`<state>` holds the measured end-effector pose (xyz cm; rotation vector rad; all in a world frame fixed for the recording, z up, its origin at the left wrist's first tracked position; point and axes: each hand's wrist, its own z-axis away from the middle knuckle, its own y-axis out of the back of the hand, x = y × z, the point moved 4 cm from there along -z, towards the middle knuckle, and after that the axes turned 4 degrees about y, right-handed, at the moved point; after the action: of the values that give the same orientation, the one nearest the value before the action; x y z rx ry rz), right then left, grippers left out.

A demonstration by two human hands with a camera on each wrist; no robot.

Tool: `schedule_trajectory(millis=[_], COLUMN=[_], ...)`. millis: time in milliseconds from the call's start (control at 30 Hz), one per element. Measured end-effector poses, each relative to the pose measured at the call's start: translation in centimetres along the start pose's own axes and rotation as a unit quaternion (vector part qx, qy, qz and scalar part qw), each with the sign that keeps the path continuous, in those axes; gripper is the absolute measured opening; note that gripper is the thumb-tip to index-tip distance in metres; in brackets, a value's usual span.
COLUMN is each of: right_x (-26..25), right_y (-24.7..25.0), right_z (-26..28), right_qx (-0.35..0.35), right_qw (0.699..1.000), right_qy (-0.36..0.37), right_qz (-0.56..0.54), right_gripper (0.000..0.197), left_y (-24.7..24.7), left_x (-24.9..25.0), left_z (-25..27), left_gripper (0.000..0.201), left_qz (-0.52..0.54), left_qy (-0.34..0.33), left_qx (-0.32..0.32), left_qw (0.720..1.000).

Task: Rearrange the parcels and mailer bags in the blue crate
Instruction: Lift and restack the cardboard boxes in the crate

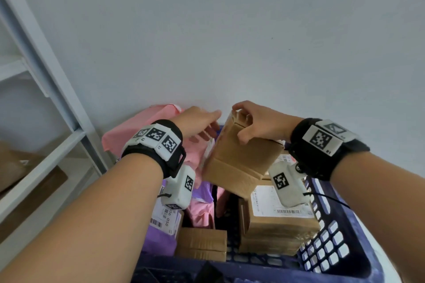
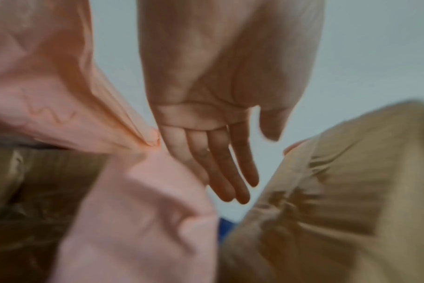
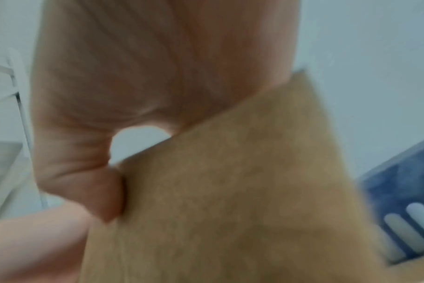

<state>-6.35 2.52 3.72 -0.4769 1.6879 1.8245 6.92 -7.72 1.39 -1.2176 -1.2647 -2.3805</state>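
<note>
Cardboard box (image 1: pixel 239 156), stiff and probably light, pinched by its top end in right hand (image 1: pixel 255 122) and tilted above far edge of blue crate (image 1: pixel 333 243); left hand (image 1: pixel 197 122) flat-fingered, holding nothing, beside soft, slippery pink bag (image 1: pixel 138 131); best gripped across rigid edges.

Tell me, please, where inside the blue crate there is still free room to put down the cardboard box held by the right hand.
One dark gap shows, between the pink mailer bag and the labelled stack of boxes, behind the small box. It looks narrow for the cardboard box in the right hand. The blue crate is crowded elsewhere; the left hand is open.
</note>
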Motion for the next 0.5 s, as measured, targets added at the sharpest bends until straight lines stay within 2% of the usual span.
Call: schedule_trajectory(millis=[67, 133, 200, 267, 333, 367, 433, 500], right_x=[0.5, 1.0, 1.5, 1.6, 1.5, 1.4, 0.8, -0.4], right_y=[0.8, 1.6, 2.0, 1.9, 1.3, 1.2, 1.2, 0.9], right_z=[-0.4, -0.5, -0.6, -0.6, -0.7, -0.7, -0.2, 1.4], right_qx=[0.061, 0.107, 0.118, 0.114, 0.113, 0.136, 0.240, 0.354], right_qw=[0.998, 0.990, 0.981, 0.973, 0.977, 0.980, 0.964, 0.925], right_qy=[0.004, 0.006, 0.008, 0.012, 0.019, 0.030, 0.075, 0.132], right_qz=[-0.031, -0.093, -0.156, -0.199, -0.178, -0.145, -0.090, -0.039], right_gripper=[0.088, 0.084, 0.085, 0.078, 0.069, 0.064, 0.048, 0.022], left_y=[0.0, -0.2, -0.6, -1.2, -1.4, -1.2, -0.4, 0.4], left_x=[0.6, 0.6, 0.2, 0.0, -0.4, -0.4, -0.5, -0.6], left_z=[0.2, 0.4, 0.2, 0.1, -0.3, -0.4, -0.8, -1.1], left_gripper=[0.058, 0.078, 0.094, 0.092, 0.088, 0.091, 0.102, 0.098], left_qz=[0.080, 0.074, 0.075, 0.108, 0.096, 0.081, 0.068, 0.086], left_qy=[-0.019, -0.029, -0.025, -0.017, -0.016, -0.022, -0.035, -0.045], left_qx=[-0.028, -0.070, -0.108, -0.126, -0.099, -0.071, 0.000, 0.041], left_qw=[0.996, 0.994, 0.991, 0.986, 0.990, 0.994, 0.997, 0.994])
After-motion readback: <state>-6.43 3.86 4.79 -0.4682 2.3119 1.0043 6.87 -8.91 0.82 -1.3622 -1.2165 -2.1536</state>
